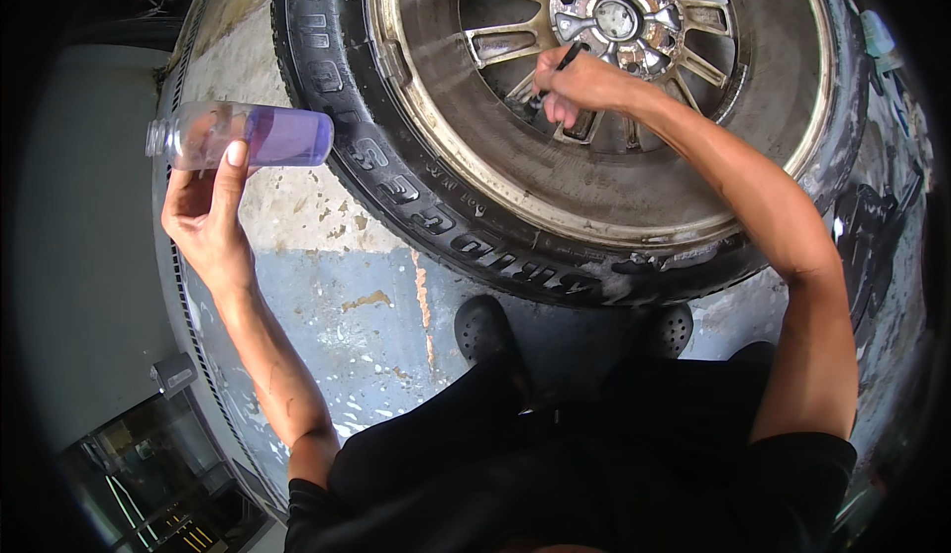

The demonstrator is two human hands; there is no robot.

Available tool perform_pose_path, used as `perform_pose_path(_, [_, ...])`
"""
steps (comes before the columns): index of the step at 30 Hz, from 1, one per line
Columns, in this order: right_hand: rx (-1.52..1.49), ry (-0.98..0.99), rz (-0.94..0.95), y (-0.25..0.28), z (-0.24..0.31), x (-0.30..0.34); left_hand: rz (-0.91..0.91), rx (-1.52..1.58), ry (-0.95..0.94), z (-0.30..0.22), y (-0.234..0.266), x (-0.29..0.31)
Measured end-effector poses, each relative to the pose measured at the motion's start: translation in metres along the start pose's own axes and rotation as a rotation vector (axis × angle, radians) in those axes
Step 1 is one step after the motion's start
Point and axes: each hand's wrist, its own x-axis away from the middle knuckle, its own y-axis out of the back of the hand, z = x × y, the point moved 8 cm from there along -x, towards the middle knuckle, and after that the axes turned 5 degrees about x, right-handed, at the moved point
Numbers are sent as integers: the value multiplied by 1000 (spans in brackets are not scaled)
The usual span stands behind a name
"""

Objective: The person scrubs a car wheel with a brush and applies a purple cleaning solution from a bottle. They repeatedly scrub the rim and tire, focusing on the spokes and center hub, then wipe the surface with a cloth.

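Observation:
My left hand (211,211) grips a clear plastic bottle (287,137) tipped on its side, its uncapped neck pointing left. Purple liquid fills the base end of it. Over on the wheel, my right hand (584,83) is closed around a brush with a black handle (572,55); its head is down near the spokes and mostly hidden by my fingers. Dirty metal spokes (500,46) spread from the hub (616,20), and the brown-stained inner barrel (634,192) surrounds them. A black tyre (396,172) with raised lettering encircles the rim, lying flat.
The wheel rests on a worn floor (347,296) with peeling blue and white paint. My dark clogs (480,327) stand against the tyre's near side. Along the left runs a slotted drain edge (193,320). A pale bottle (877,36) is beyond the tyre at the right.

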Motion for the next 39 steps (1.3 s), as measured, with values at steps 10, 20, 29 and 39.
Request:
perform_pose_path(10, [185,40,-244,21,34,27,11,-9,6,7,0,3])
perform_pose_path(20, [554,279,-320,0,35,43,49,-35,-8,2,-4,5])
perform_pose_path(29, [15,45,-10,-12,-2,23,55,47,23,2,-11,8])
perform_pose_path(39, [-231,-104,137,10,0,-1,115,2,14,6,-28,2])
